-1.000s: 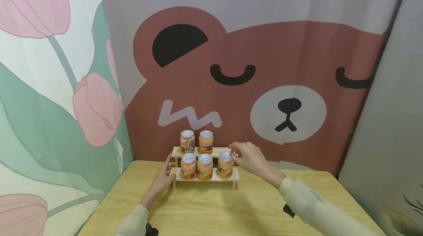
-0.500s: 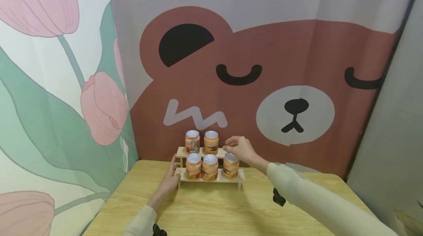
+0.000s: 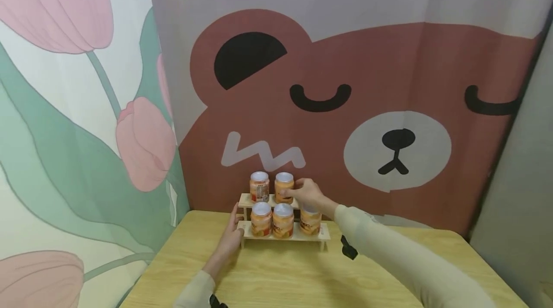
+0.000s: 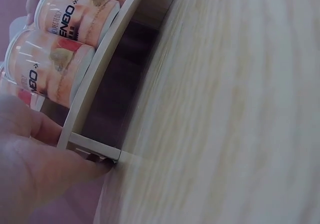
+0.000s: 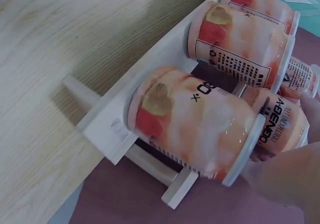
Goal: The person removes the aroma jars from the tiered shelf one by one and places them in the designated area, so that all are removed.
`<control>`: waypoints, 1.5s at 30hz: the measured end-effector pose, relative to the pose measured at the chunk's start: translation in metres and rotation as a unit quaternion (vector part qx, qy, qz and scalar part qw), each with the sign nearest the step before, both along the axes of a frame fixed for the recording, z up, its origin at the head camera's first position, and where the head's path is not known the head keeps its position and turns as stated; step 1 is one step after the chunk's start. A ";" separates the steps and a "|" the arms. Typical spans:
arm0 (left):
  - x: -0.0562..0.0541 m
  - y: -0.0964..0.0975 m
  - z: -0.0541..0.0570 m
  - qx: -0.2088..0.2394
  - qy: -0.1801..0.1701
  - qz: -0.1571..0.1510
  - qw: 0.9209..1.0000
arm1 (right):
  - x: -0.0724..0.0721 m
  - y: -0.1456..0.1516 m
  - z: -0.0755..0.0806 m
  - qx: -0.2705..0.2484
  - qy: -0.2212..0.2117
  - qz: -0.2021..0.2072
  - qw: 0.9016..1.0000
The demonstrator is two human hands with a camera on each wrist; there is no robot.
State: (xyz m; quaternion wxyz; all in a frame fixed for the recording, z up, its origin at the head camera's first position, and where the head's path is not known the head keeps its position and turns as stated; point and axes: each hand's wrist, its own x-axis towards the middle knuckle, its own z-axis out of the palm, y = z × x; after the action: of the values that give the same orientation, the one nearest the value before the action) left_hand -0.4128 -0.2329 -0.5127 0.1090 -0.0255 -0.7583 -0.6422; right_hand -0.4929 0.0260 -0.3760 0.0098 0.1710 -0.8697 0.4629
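Observation:
A two-tier wooden rack [image 3: 325, 236] stands on the table, bearing orange cans with silvery lids. My left hand [image 3: 229, 242] grips its left end; the left wrist view shows the thumb along the side leg [image 4: 95, 146]. On the upper tier, my right hand [image 3: 312, 195] holds the right-hand can [image 3: 282, 182], thumb across its front and fingers at its far side. In the right wrist view that can [image 5: 280, 119] is partly hidden behind a lower-tier can [image 5: 195, 119]. Another can [image 3: 259, 187] stands to its left.
Along the lower tier stand a left can [image 3: 261, 221], a middle can [image 3: 282, 224] and, after a gap, a right can [image 3: 310, 224] under my right wrist. Behind the wooden table [image 3: 367, 269] hangs a curtain with a bear print [image 3: 367, 68].
My right hand has moved left from above the lower right can to the upper right-hand can and taken hold of it. The left hand stays on the rack; the head view has shifted slightly.

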 end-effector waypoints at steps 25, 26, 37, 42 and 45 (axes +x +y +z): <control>0.000 -0.003 -0.004 0.043 0.007 0.022 0.999 | -0.015 -0.020 -0.014 -0.044 0.050 -0.022 0.998; 0.001 -0.003 -0.004 0.043 0.006 0.025 0.999 | -0.015 -0.020 -0.014 -0.045 0.049 -0.020 0.998; -0.001 0.009 -0.003 0.043 -0.010 0.021 0.999 | -0.015 0.010 0.000 -0.032 0.063 -0.036 0.997; -0.002 0.008 -0.005 0.038 -0.008 0.022 0.999 | -0.013 0.023 0.005 -0.029 0.055 -0.053 0.997; 0.000 0.002 -0.006 0.035 -0.011 0.027 0.999 | -0.011 0.027 0.007 -0.021 0.051 -0.058 0.997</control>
State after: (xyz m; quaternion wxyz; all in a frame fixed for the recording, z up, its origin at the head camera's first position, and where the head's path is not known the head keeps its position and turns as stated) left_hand -0.4124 -0.2304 -0.5192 0.1190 0.0063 -0.7367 -0.6656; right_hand -0.5038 0.0533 -0.3688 0.0849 0.1432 -0.8665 0.4705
